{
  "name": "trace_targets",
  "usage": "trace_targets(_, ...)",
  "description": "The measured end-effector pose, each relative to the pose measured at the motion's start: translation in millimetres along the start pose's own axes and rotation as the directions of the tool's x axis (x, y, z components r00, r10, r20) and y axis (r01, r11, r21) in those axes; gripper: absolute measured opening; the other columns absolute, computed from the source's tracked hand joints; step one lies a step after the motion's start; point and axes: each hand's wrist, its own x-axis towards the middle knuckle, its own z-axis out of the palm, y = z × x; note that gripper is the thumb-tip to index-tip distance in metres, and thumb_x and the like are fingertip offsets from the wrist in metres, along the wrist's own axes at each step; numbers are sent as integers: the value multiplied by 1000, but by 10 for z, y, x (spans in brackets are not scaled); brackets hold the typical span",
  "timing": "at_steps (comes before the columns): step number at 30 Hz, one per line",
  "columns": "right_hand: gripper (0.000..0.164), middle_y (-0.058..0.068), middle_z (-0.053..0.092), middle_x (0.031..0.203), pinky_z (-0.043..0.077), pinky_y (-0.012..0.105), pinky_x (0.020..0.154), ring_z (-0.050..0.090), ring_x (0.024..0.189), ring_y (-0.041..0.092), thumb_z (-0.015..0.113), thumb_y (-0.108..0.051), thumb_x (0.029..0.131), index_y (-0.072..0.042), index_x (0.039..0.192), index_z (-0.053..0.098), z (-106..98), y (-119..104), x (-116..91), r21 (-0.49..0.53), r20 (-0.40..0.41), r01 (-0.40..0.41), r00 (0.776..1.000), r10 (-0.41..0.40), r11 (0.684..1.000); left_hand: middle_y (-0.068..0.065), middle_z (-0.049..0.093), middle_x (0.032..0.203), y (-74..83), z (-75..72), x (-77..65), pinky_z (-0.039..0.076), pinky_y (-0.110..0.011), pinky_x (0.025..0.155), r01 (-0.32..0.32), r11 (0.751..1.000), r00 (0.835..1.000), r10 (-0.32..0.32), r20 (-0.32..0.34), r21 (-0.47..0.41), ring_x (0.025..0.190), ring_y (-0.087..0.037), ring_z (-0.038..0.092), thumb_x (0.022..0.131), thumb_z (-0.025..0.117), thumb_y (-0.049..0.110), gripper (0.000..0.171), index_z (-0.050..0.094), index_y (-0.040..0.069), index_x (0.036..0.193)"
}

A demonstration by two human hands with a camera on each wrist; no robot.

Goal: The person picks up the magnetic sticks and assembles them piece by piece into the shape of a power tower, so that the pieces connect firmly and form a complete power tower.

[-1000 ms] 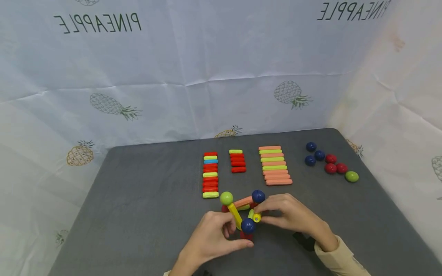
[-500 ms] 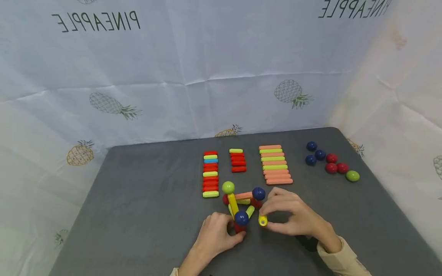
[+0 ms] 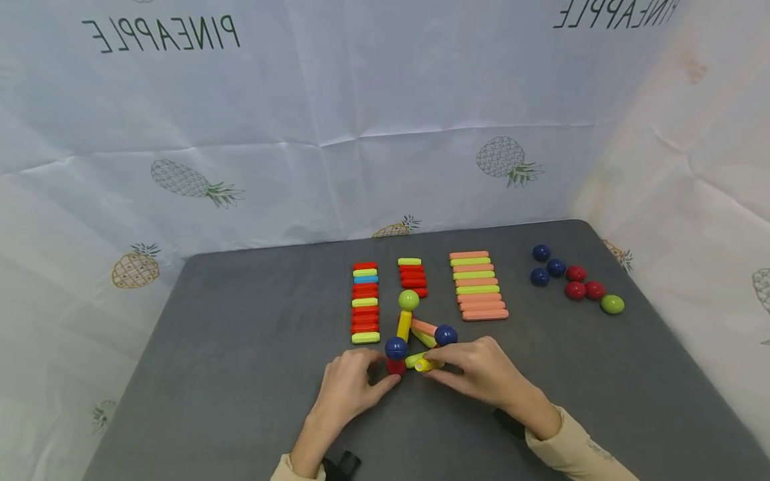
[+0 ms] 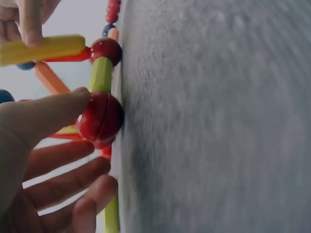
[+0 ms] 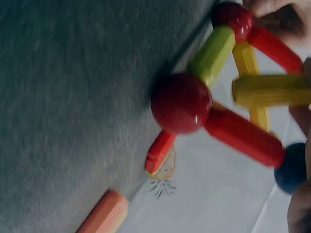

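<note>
We are seeing a dark grey tabletop (image 3: 240, 374) meeting white pineapple-print cloth (image 3: 271, 100). Between the hands, a ball-and-stick frame (image 3: 424, 327) is standing, mixing red, blue and lime balls with coloured sticks. The left hand (image 3: 349, 387) is seemingly gripping a red ball (image 4: 101, 118); the right hand (image 3: 481, 371), fingers narrowed, is pinching a yellow stick (image 4: 58, 46).

In dark capitals, the word PINEAPPLE (image 3: 160, 33) is standing on the white cloth (image 3: 373, 87) behind the desk (image 3: 252, 354), toward the head view's upper left; it is running backwards, its P at the right and its E at the left. A second PINEAPPLE (image 3: 615, 13) is showing on that cloth, upper right, also backwards; the top edge is cropping it.
</note>
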Motion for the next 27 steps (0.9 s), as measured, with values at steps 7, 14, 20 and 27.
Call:
trace_targets(7,33,-4,80,83,45,8,53,69,61,0,93,-13,67,-13,97,80,114,-101,25,-155,-65,-92,994,83,984,6,71,77,10,46,18,38,-15,50,-15,1000,1000,15,-25,7,57,5,46,82,85,38,26,80,18,97)
trace_targets(14,31,-1,80,87,52,15,56,73,66,5,92,-14,71,-11,99,80,217,-186,21,-201,-100,-211,976,194,957,6,70,75,18,47,24,37,-16,48,-23,1000,1000,24,-21,20,57,4,48,82,85,36,23,80,18,96)
trace_targets(20,28,-3,79,86,54,17,59,72,68,3,91,-13,74,-13,100,79,264,-210,27,-195,-91,-263,964,250,945,7,68,72,17,54,22,37,-16,47,-22,1000,1000,22,-16,13,55,5,46,83,85,37,23,80,18,94)
trace_targets(27,27,-5,79,86,50,14,57,68,64,0,90,-16,76,-14,101,79,273,-238,37,-180,-94,-340,940,328,923,7,67,71,23,30,14,38,-15,49,-29,999,999,28,-37,-29,55,6,46,82,85,37,23,79,19,94)
